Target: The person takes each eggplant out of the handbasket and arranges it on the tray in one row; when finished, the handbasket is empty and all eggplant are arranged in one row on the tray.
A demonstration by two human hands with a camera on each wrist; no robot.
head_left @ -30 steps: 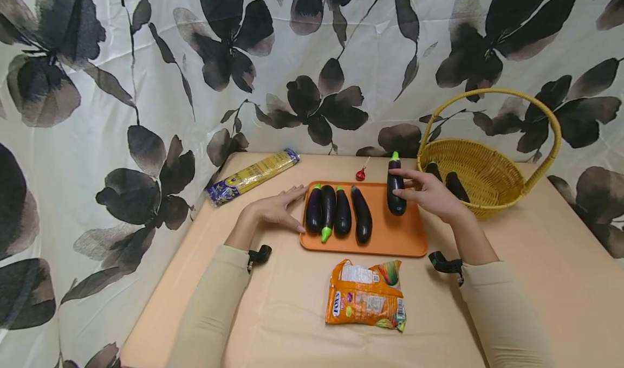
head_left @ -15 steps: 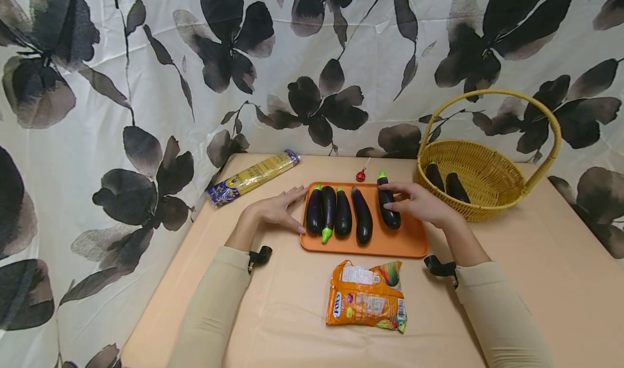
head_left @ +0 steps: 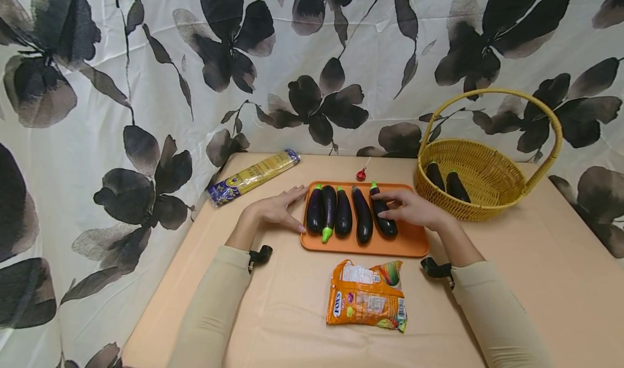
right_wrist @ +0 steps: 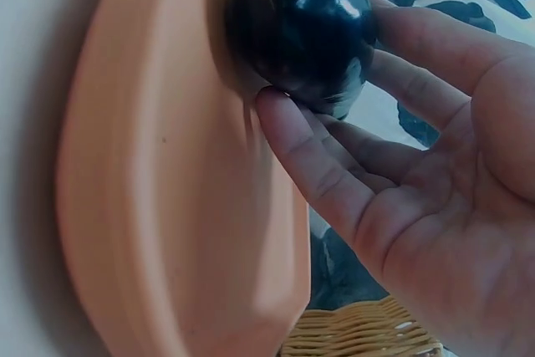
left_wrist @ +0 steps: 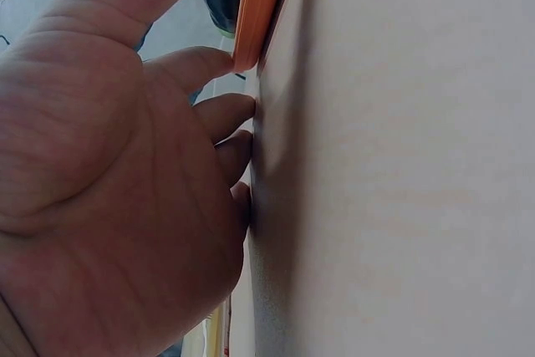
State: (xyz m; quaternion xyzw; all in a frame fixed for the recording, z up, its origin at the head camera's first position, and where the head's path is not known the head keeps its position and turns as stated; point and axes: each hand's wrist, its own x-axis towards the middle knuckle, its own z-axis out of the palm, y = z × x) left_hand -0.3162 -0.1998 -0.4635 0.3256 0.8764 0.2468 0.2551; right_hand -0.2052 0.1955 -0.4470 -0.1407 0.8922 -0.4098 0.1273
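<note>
An orange tray [head_left: 363,249] holds several dark eggplants side by side. My right hand [head_left: 411,208] holds the rightmost eggplant [head_left: 385,224] between thumb and fingers, over the tray's right half. In the right wrist view, the right hand [right_wrist: 410,156] has its fingers round the shiny dark end of that eggplant [right_wrist: 301,27]. My left hand [head_left: 278,211] rests at the tray's left edge, fingers spread, beside the leftmost eggplant [head_left: 314,211]. Seen from the left wrist, the left hand [left_wrist: 134,156] touches the tray's edge [left_wrist: 252,14], with other fingertips on the table.
A yellow wicker basket [head_left: 497,178] with two eggplants inside stands at the back right. Behind the tray lies a red lollipop [head_left: 361,175]. A yellow and blue packet [head_left: 253,177] is at the back left, and an orange candy bag [head_left: 366,297] lies in front of the tray.
My right hand has moved left and slightly toward the front with its eggplant, which is now close beside the others and tilted. The left hand has stayed at the tray's edge.
</note>
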